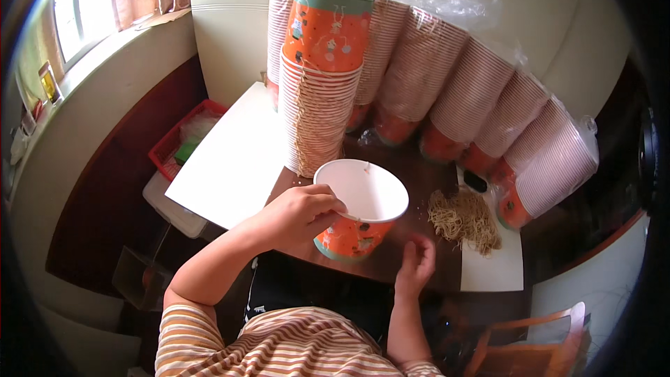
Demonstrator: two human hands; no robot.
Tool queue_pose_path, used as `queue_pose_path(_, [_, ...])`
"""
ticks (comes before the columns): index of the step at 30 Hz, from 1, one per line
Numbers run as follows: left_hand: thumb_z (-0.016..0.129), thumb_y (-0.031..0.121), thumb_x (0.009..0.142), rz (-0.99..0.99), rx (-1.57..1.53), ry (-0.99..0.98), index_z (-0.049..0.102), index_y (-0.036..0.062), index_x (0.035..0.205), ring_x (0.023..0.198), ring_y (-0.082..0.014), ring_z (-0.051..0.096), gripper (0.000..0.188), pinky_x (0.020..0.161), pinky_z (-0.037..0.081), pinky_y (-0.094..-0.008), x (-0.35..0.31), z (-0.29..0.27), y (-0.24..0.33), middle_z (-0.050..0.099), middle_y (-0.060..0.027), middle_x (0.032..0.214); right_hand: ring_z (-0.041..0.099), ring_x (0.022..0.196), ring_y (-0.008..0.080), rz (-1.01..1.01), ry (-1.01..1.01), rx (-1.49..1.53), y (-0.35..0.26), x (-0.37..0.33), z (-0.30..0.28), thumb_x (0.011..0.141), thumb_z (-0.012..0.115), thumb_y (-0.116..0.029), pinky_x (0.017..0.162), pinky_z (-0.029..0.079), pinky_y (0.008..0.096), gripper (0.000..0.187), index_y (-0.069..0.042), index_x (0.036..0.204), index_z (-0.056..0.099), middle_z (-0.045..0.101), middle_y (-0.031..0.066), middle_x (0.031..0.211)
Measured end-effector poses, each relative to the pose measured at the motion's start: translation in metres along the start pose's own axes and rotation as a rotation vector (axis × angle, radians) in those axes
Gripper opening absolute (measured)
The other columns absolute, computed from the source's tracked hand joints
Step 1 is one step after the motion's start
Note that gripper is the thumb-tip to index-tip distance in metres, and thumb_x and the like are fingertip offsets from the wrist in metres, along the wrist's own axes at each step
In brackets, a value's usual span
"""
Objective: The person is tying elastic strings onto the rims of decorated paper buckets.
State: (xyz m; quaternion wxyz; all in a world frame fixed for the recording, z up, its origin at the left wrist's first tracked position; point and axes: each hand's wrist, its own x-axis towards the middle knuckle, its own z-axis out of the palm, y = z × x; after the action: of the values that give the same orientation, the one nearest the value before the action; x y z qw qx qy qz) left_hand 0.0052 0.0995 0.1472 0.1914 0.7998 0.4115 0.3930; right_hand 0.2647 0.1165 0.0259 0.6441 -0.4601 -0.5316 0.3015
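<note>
An orange paper bucket (354,239) with a green base band and white inside stands tilted at the table's near edge. My left hand (307,211) is closed on the left side of its rim, thumb and fingers pinching the edge. A small bit of string shows at the bucket's far rim. My right hand (416,262) hovers just right of the bucket, apart from it, slightly blurred, with thumb and fingers a little apart and nothing visible in them. A heap of beige strings (464,220) lies to the right.
Behind the bucket rises a tall stack of upturned paper buckets (321,105) with strings down its side. More plastic-wrapped stacks (422,63) line the back and right. A white board (223,160) covers the table's left. A red basket (167,160) and wooden chair (530,349) stand nearby.
</note>
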Motion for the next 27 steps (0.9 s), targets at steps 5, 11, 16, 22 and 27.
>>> queue_pose_path(5, [0.062,0.000,0.080,-0.012,0.053,0.061,0.066,-0.0003,0.094,0.075,-0.0274,0.064,0.014,0.067,0.053,-0.0339,-0.006,0.025,-0.011,0.063,-0.0126,0.086,0.058,0.082,0.0280,-0.612,-0.214,-0.399,-0.037,-0.006,0.037,0.070,0.073,-0.003,0.073,0.048,0.0361,0.027,-0.003,0.093,0.060,0.058,0.0123,0.090])
queue_pose_path(11, [0.063,0.001,0.078,-0.102,0.087,0.051,0.065,0.0001,0.091,0.073,-0.0277,0.064,0.014,0.065,0.053,-0.0337,-0.016,0.041,-0.017,0.063,-0.0125,0.085,0.053,0.073,0.0283,-0.631,-0.182,-0.453,-0.012,-0.013,0.055,0.071,0.072,-0.004,0.063,0.045,0.0375,0.021,-0.005,0.084,0.056,0.054,0.0087,0.081])
queue_pose_path(16, [0.067,0.006,0.075,-0.133,0.215,-0.011,0.065,0.0019,0.089,0.067,-0.0272,0.064,0.015,0.061,0.053,-0.0351,-0.021,0.051,-0.017,0.063,-0.0109,0.084,0.054,0.073,0.0281,-0.571,-0.203,-0.399,0.005,-0.021,0.059,0.074,0.071,-0.005,0.063,0.044,0.0372,0.018,-0.005,0.083,0.056,0.055,0.0085,0.080])
queue_pose_path(22, [0.068,0.018,0.072,-0.013,0.452,0.019,0.064,0.0061,0.085,0.060,-0.0248,0.061,0.018,0.055,0.050,-0.0353,-0.015,0.070,-0.015,0.059,-0.0060,0.076,0.055,0.076,0.0272,-0.540,-0.237,-0.406,0.007,-0.022,0.056,0.077,0.069,-0.006,0.066,0.046,0.0374,0.014,-0.007,0.085,0.058,0.056,0.0084,0.084])
queue_pose_path(27, [0.070,0.017,0.068,0.032,0.570,-0.041,0.064,0.0076,0.080,0.059,-0.0233,0.060,0.017,0.055,0.048,-0.0352,-0.011,0.073,-0.021,0.058,-0.0041,0.072,0.055,0.079,0.0280,-0.493,-0.283,-0.399,0.016,-0.025,0.055,0.078,0.068,-0.008,0.067,0.046,0.0374,0.013,-0.008,0.088,0.059,0.057,0.0086,0.088])
